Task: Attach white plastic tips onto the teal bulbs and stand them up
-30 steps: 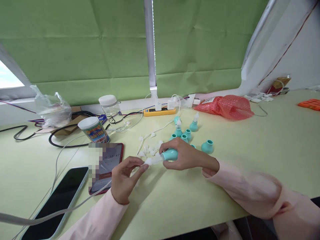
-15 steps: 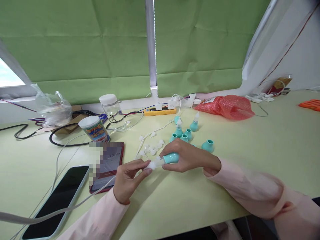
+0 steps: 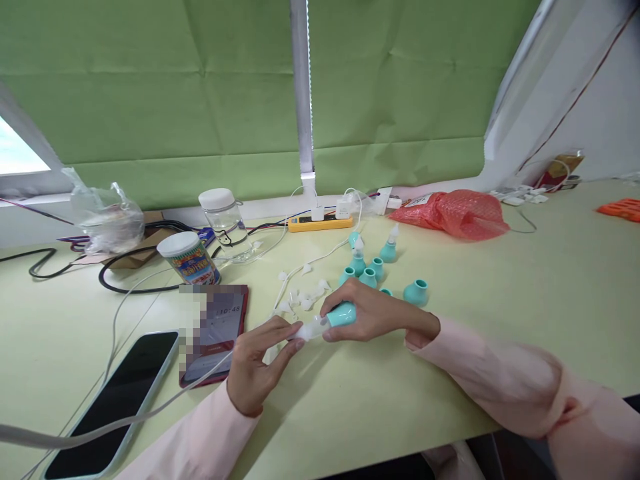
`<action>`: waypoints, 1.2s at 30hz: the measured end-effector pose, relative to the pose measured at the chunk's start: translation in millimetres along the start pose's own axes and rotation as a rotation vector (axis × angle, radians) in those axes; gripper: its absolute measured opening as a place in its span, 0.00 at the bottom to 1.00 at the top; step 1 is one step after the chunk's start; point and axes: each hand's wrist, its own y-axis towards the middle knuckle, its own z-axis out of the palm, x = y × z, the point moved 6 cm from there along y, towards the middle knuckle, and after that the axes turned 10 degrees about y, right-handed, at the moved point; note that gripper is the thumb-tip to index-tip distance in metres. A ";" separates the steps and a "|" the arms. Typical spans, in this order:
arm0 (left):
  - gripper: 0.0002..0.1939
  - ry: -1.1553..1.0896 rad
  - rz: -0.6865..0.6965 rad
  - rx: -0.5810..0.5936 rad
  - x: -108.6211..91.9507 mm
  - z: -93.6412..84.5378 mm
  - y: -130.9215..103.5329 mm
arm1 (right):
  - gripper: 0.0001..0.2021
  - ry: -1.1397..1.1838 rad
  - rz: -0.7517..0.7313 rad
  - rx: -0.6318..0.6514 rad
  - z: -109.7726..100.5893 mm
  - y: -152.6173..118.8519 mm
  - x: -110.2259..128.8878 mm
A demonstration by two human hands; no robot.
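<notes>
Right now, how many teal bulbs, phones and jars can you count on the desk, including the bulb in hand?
Teal bulbs: 7, one in the right hand with the left hand at its white tip, six loose behind; some may be hidden.
Phones: 2.
Jars: 2.
Total: 11.

Left hand (image 3: pixel 257 363) and right hand (image 3: pixel 373 315) pinch, fingertips meeting.

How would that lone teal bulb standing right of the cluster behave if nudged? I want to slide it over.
The teal bulb looks small and hollow, so probably light. Its rounded body and narrow neck suggest it could tip and roll. It looks rubbery, unlikely to break.
</notes>
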 end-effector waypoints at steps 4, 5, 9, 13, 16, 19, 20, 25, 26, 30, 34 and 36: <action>0.14 0.088 0.040 -0.009 -3.0 -0.4 -0.1 | 0.09 0.002 0.017 0.001 1.0 -0.4 -1.9; 0.14 0.098 0.038 -0.013 -3.0 -0.5 -0.2 | 0.09 0.004 0.021 -0.001 1.2 -0.7 -1.7; 0.13 0.107 0.009 -0.017 -1.1 0.3 -0.7 | 0.07 -0.053 0.027 -0.020 2.3 -2.2 1.9; 0.10 0.045 -0.050 0.031 3.3 3.4 -0.8 | 0.06 -0.149 0.012 -0.004 5.4 -4.2 5.8; 0.09 -0.019 -0.158 0.050 10.1 2.7 -1.8 | 0.07 -0.102 0.018 0.004 5.0 -4.7 4.7; 0.09 -0.073 -0.284 0.054 17.4 1.1 -3.6 | 0.09 -0.053 0.009 -0.017 1.6 -4.2 3.9; 0.09 -0.081 -0.306 0.059 18.8 1.1 -4.0 | 0.09 -0.051 0.006 -0.022 0.8 -4.1 4.0; 0.09 -0.051 -0.288 0.093 18.5 3.0 -3.5 | 0.07 -0.091 0.005 0.008 4.7 -4.7 4.9; 0.09 -0.051 -0.286 0.085 18.4 2.5 -3.2 | 0.06 -0.095 0.006 0.002 4.9 -4.9 5.1; 0.10 -0.084 -0.253 0.041 15.0 0.1 -1.5 | 0.07 -0.060 0.026 -0.008 3.6 -5.9 3.8; 0.13 -0.128 -0.180 0.058 8.0 1.9 0.1 | 0.08 0.023 0.080 0.050 2.4 -5.5 -1.0; 0.14 -0.137 -0.131 0.069 4.5 2.6 0.6 | 0.10 0.113 0.133 0.091 3.5 -4.6 -5.6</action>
